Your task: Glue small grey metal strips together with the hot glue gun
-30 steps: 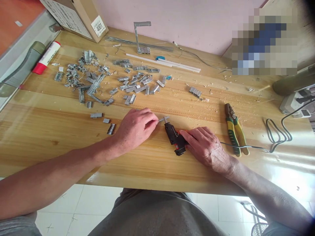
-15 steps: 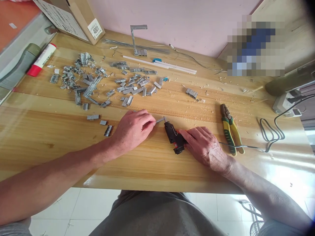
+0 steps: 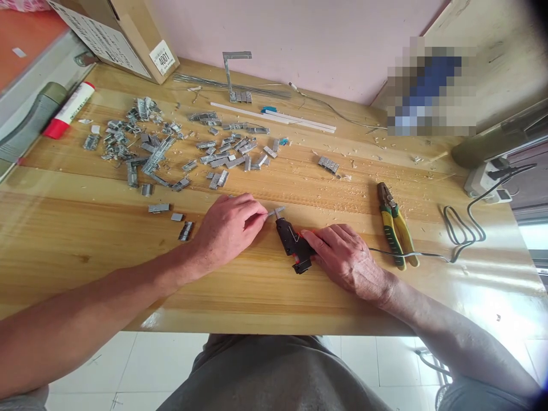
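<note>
Between the thumb and fingers of my left hand (image 3: 233, 231) is pinched a thin grey strip (image 3: 279, 210), its free end pointing right. My right hand (image 3: 345, 257) is wrapped round the handle of a black hot glue gun (image 3: 291, 240). The gun's metal nozzle lies against or just over the strip; which of the two I cannot tell. Left of my left hand lie a small dark ridged block (image 3: 185, 230), a little grey plate (image 3: 177, 217) and a grey block (image 3: 159, 208).
Grey pieces (image 3: 231, 154) are scattered at the back left. An upright grey L-shaped frame (image 3: 229, 77) stands near white glue sticks (image 3: 299, 121). Right of the gun lie pliers (image 3: 396, 228) and a looping cord (image 3: 466, 237). A cardboard box (image 3: 141, 34) and a red-capped tube (image 3: 71, 108) stand left.
The glue gun's nozzle has moved left along the grey strip, towards my left fingers. My right hand has moved with it, while the left keeps its pinch. The whole view has shifted slightly.
</note>
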`<state>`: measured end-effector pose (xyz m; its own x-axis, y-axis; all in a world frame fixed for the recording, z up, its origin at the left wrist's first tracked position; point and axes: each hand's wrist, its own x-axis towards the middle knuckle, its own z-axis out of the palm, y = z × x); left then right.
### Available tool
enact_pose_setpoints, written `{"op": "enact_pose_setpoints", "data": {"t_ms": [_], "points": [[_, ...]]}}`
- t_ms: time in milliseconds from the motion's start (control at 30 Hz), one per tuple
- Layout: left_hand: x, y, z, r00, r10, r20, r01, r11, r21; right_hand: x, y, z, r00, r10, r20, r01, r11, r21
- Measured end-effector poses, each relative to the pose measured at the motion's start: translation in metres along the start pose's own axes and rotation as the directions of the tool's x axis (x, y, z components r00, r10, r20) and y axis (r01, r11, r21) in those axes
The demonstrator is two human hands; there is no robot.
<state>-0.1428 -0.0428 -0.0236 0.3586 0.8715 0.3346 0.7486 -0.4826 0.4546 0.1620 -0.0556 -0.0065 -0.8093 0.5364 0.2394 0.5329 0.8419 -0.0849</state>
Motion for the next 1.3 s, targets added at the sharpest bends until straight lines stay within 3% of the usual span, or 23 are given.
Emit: {"op": "enact_pose_setpoints", "data": {"t_ms": [567,933,1300], "points": [[-0.001,0.001,0.000,1.000,0.005,-0.014,-0.005,1.000,0.010,-0.002,0.010,-0.009,0.999,0.028,-0.033,-0.029,1.000,-0.010],[-0.001,0.000,0.001,1.000,-0.023,0.012,0.024,1.000,-0.009,0.001,-0.002,0.006,0.999,-0.001,-0.040,0.002,1.000,0.012],[-0.002,0.001,0.001,0.999,-0.035,-0.027,0.034,0.999,-0.027,0.005,-0.005,0.004,0.999,-0.023,-0.028,0.022,1.000,-0.007]]}}
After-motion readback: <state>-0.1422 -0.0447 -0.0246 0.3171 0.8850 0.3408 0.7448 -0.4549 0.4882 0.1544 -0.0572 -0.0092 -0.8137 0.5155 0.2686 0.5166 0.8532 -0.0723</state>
